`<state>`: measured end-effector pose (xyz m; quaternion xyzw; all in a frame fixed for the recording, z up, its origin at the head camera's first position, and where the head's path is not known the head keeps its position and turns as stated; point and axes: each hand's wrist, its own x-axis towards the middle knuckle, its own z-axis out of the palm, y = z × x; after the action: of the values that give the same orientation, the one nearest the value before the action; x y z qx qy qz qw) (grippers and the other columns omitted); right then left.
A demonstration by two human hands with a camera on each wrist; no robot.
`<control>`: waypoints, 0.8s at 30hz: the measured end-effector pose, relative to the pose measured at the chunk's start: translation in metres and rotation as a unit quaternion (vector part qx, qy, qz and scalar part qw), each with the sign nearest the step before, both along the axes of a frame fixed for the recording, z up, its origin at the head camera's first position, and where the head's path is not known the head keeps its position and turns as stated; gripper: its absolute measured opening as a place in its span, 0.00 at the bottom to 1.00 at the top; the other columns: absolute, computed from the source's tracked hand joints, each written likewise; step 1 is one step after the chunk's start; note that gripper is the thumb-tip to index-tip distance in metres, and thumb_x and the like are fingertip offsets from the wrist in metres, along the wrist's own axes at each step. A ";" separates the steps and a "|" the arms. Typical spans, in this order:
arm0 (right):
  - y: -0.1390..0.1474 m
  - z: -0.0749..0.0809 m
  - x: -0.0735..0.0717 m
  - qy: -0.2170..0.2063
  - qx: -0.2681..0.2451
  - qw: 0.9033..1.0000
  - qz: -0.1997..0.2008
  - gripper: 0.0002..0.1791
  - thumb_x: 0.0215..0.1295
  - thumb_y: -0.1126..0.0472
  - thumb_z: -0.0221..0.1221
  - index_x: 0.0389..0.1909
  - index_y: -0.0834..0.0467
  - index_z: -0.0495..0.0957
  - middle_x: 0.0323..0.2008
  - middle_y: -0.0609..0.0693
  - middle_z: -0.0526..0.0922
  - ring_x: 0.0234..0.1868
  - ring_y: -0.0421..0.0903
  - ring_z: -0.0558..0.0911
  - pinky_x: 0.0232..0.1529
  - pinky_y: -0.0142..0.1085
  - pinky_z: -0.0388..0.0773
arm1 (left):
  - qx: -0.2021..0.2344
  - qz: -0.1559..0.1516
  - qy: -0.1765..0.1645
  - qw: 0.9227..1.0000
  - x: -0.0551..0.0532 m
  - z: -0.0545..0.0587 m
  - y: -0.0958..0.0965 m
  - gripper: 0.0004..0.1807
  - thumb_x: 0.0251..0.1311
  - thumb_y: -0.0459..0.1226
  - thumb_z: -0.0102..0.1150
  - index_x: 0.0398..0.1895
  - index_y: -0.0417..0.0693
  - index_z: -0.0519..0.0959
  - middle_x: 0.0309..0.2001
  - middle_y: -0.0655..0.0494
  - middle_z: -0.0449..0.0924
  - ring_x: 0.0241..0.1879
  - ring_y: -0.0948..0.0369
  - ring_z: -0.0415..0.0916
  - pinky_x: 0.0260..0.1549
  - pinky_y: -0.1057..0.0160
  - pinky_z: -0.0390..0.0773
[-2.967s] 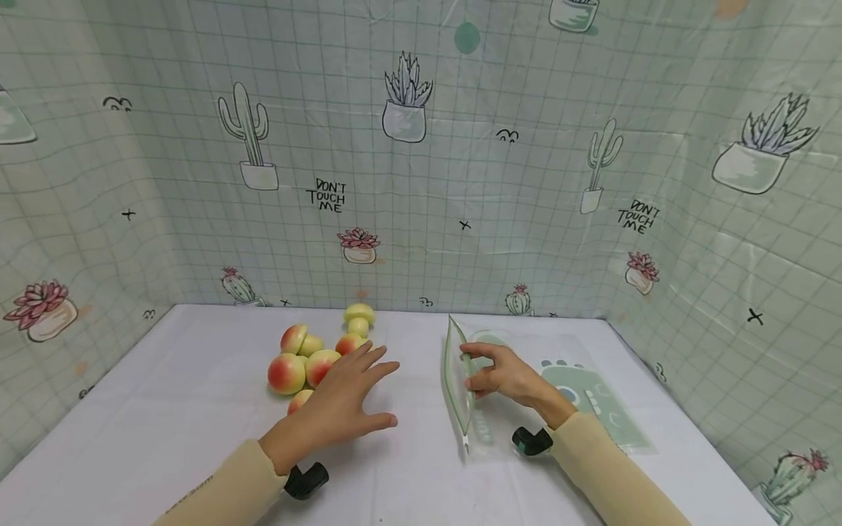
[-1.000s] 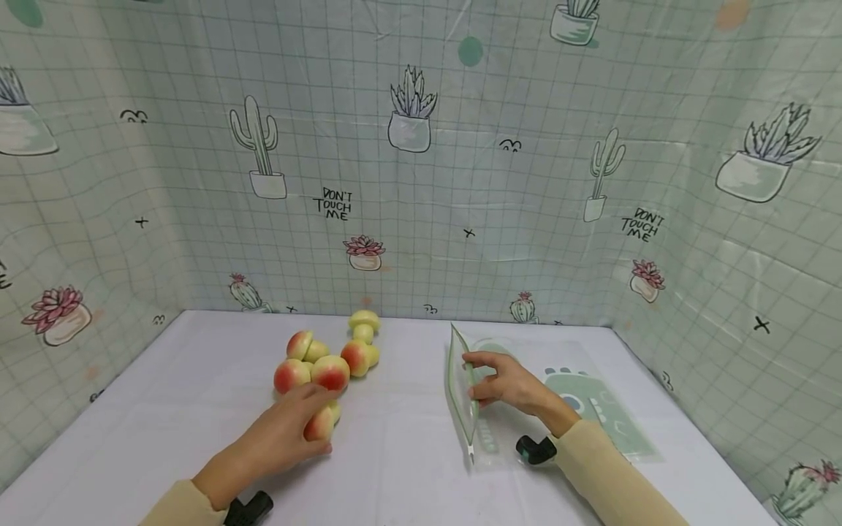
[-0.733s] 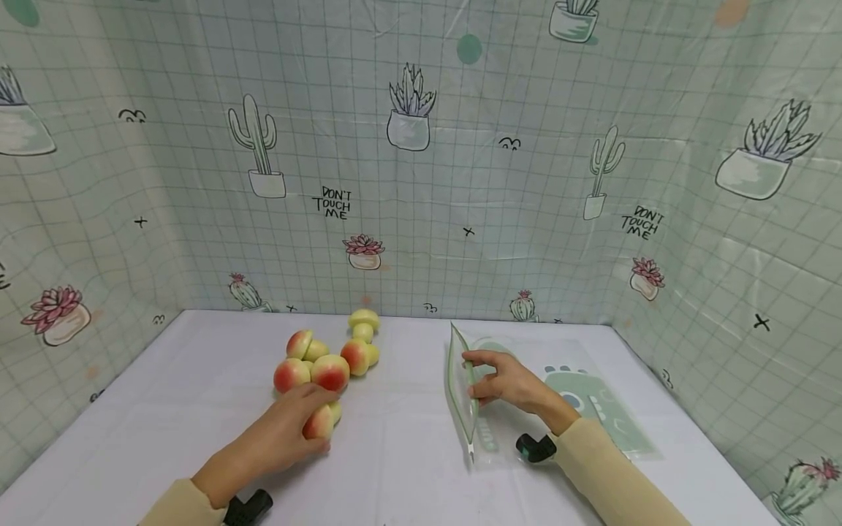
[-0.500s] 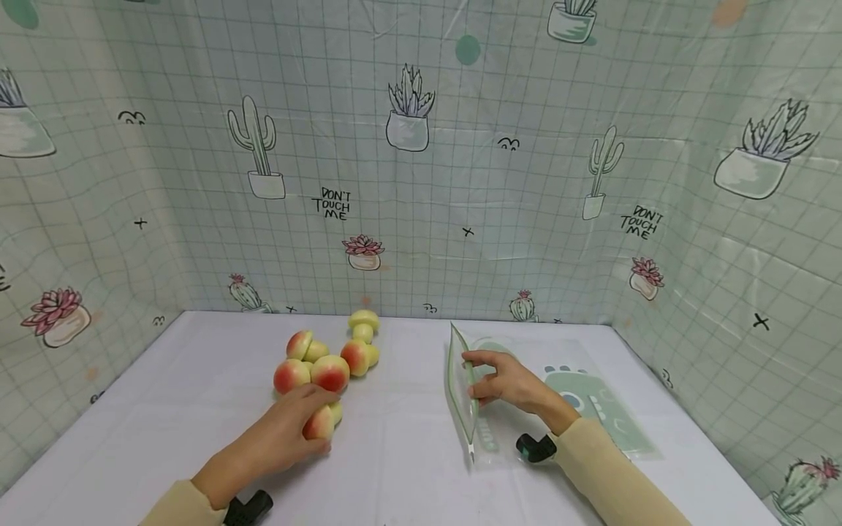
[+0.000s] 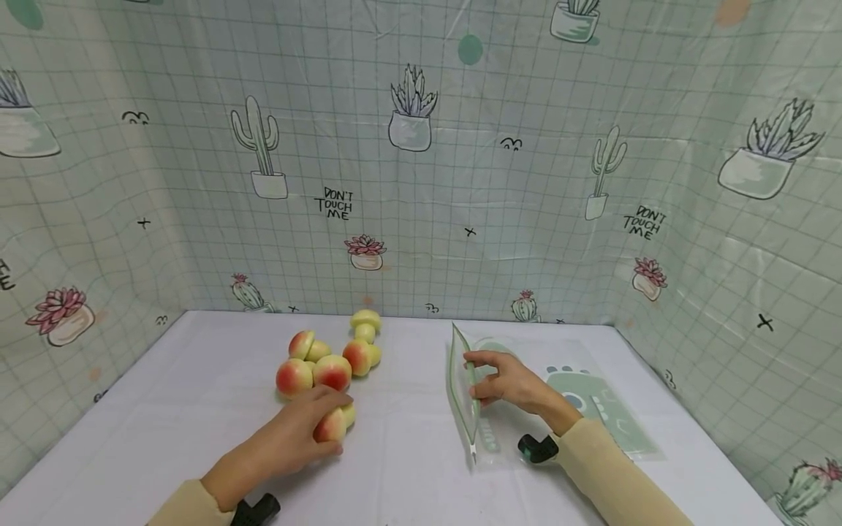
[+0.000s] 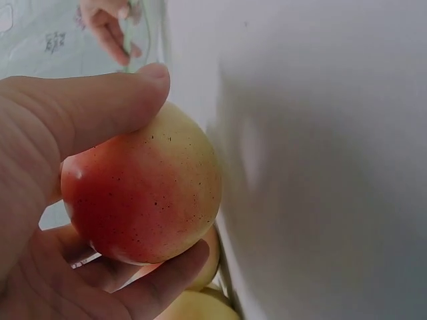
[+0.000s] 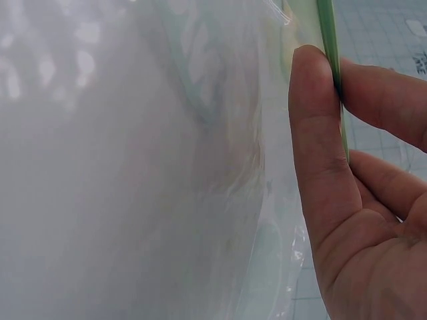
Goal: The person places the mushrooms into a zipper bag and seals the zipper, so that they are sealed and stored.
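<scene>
My left hand grips a mushroom with a rounded red-and-yellow cap and a pale yellow stem. In the left wrist view, thumb and fingers wrap round the cap, which has small dark specks. More mushrooms lie just beyond that hand, among them a red-capped one and an all-yellow one at the back. On the right, my right hand pinches the green zip edge of a clear plastic zip bag. Its mouth stands parted, and the bag's printed body spreads flat to the right.
A white table lies under everything. Behind and at both sides hangs a checked curtain with cactus drawings. A black wrist device sits under the right wrist, another under the left.
My left hand came down from over the mushrooms and took hold of the nearest one, and has just shifted it slightly right. The right hand keeps its pinch on the bag.
</scene>
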<state>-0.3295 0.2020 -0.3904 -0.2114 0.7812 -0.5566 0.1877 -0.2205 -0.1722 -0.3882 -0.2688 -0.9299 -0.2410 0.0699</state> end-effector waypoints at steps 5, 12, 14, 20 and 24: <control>0.000 -0.001 0.000 0.001 0.003 1.000 0.000 0.40 0.58 0.68 0.64 0.70 0.65 0.57 0.67 0.65 0.58 0.34 0.51 0.82 0.39 0.44 0.81 | -0.003 -0.012 0.012 1.000 0.001 0.001 0.006 0.31 0.46 0.39 0.74 0.57 0.46 0.74 0.53 0.55 0.72 0.53 0.56 0.69 0.54 0.50 0.71; 0.000 0.000 0.000 0.003 0.004 1.000 0.001 0.40 0.58 0.68 0.64 0.70 0.65 0.57 0.67 0.65 0.59 0.35 0.51 0.82 0.39 0.44 0.81 | 0.006 -0.013 0.012 1.000 -0.003 0.003 0.018 0.31 0.46 0.40 0.73 0.56 0.47 0.73 0.54 0.56 0.72 0.55 0.56 0.68 0.56 0.50 0.69; 0.000 0.000 -0.001 0.004 0.005 1.000 0.001 0.40 0.58 0.68 0.64 0.70 0.65 0.57 0.67 0.65 0.59 0.35 0.50 0.82 0.39 0.44 0.81 | 0.008 -0.016 0.008 1.000 -0.005 0.003 0.022 0.30 0.46 0.40 0.73 0.54 0.47 0.73 0.52 0.58 0.72 0.55 0.58 0.68 0.57 0.51 0.69; 0.001 0.000 -0.001 0.009 0.005 1.000 0.004 0.40 0.58 0.68 0.64 0.70 0.65 0.57 0.67 0.66 0.58 0.35 0.50 0.83 0.40 0.44 0.81 | 0.011 -0.030 -0.007 0.999 -0.008 0.002 0.033 0.29 0.47 0.40 0.73 0.53 0.48 0.73 0.51 0.60 0.72 0.54 0.60 0.68 0.56 0.53 0.70; 0.001 -0.001 -0.001 0.010 0.002 1.000 0.004 0.40 0.58 0.68 0.64 0.70 0.66 0.57 0.66 0.66 0.58 0.35 0.50 0.83 0.39 0.44 0.81 | 0.013 -0.033 -0.010 0.999 -0.011 0.002 0.040 0.29 0.48 0.42 0.72 0.54 0.49 0.72 0.52 0.60 0.71 0.55 0.60 0.67 0.56 0.54 0.70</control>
<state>-0.3303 0.2030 -0.3910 -0.2195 0.7834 -0.5520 0.1827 -0.2317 -0.1317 -0.3857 -0.2958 -0.9180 -0.2582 0.0560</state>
